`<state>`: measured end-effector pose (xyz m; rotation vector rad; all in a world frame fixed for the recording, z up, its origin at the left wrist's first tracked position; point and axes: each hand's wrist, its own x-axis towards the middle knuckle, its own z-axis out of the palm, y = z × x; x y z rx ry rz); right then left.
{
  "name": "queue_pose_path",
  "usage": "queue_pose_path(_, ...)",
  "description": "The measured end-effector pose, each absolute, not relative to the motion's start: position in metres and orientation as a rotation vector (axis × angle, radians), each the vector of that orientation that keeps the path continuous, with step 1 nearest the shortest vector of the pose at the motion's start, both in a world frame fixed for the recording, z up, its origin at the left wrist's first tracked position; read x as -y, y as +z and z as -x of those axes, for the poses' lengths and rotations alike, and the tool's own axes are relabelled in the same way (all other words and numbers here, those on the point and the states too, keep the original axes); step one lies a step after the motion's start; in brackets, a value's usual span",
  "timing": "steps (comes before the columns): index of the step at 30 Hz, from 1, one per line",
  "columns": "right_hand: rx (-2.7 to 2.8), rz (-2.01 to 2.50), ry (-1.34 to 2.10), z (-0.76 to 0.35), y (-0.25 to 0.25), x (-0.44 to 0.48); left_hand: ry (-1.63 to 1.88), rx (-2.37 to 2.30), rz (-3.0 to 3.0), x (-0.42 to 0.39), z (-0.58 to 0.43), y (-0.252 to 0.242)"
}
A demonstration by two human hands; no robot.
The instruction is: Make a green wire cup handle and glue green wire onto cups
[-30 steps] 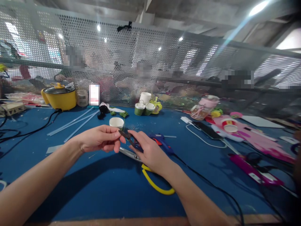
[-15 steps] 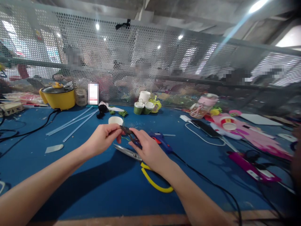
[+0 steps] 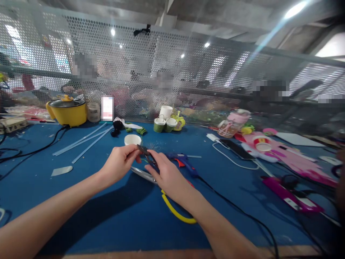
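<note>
Note near far edge of blue worktop (image 3: 121,216), left stretch: yellow pot (image 3: 71,116), clear jar (image 3: 93,113) just beside it; right stretch: pink-topped tumbler (image 3: 234,124). Toward right edge, see dark phone (image 3: 239,149), magenta power strip (image 3: 277,188).

Perforated screen (image 3: 185,68) behind blue tabletop (image 3: 118,226)

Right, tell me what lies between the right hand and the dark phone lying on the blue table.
Head view: nearest the right hand, the blue glue gun and a pale stick, then a white cable by the dark phone.
</note>
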<state>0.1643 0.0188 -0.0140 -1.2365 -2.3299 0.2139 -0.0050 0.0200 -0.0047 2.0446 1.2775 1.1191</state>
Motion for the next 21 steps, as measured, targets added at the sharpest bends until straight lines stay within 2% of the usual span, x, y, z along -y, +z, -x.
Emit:
queue_pose_path(4,2.306,1.26,0.237,-0.165,-0.014,-0.02,1.111,-1.241,-1.993,-0.022,0.005,-0.003)
queue_pose_path(12,2.234,1.04,0.649,-0.17,-0.004,-0.024,0.991,-1.058,-1.542,-0.024,0.011,0.01)
queue_pose_path(21,2.294,1.165,0.449,-0.171,-0.011,-0.024,0.97,-1.018,-1.618,-0.026,0.01,0.006)
